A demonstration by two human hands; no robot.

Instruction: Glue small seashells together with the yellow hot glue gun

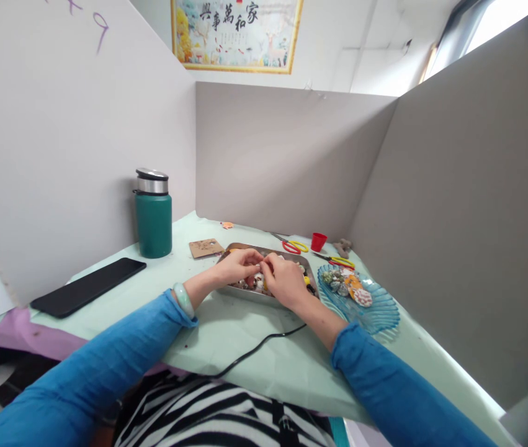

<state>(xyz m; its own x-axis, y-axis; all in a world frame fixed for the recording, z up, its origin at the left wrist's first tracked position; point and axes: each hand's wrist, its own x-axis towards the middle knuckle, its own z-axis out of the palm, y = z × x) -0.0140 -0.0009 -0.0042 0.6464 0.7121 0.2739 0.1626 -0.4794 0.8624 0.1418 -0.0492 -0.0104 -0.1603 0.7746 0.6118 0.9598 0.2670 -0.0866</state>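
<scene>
A shallow metal tray (264, 297) stands on the table, filled with small mixed pieces in white, brown, yellow and black. Above it my left hand (241, 264) and my right hand (285, 279) meet, fingertips pinched together. Whatever lies between the fingers is too small and too covered to name. Just right of the tray is a blue ribbed glass dish (380, 313), shaped like a shell, bearing several small decorated pieces (352, 287) in green, orange and spotted red-white. A brown card (206, 248) lies beyond my left wrist.
A green flask (154, 223) and a black phone (89, 287) are at the left. Behind the tray are two pairs of scissors (295, 246) and a red cup (318, 241). A black cable (259, 344) crosses the front. Grey panels (286, 155) enclose the table on three sides.
</scene>
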